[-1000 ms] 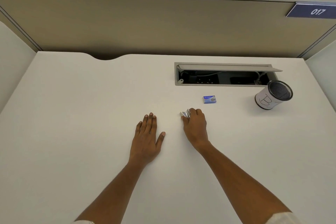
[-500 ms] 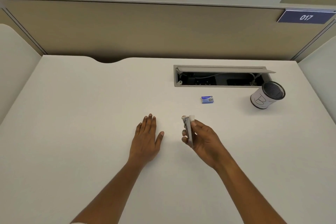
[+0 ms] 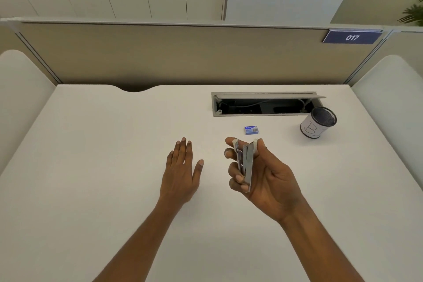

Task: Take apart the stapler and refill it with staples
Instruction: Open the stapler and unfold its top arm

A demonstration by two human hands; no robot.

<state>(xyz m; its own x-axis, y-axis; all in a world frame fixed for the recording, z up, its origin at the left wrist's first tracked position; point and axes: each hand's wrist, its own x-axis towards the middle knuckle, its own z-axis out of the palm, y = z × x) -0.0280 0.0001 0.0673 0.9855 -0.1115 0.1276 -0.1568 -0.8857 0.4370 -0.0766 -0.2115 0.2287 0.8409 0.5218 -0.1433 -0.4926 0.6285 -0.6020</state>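
Two hands over pale worktop: left hand flat, fingers straight, holding nothing; right hand raised off it, fingers curled round stapler, held on end, its two arms slightly parted at the top. Stapler looks small, rigid, light metal, likely smooth and sprung; judge best hold along base sides, free hand pulling top arm. Staple box lies just beyond on worktop.
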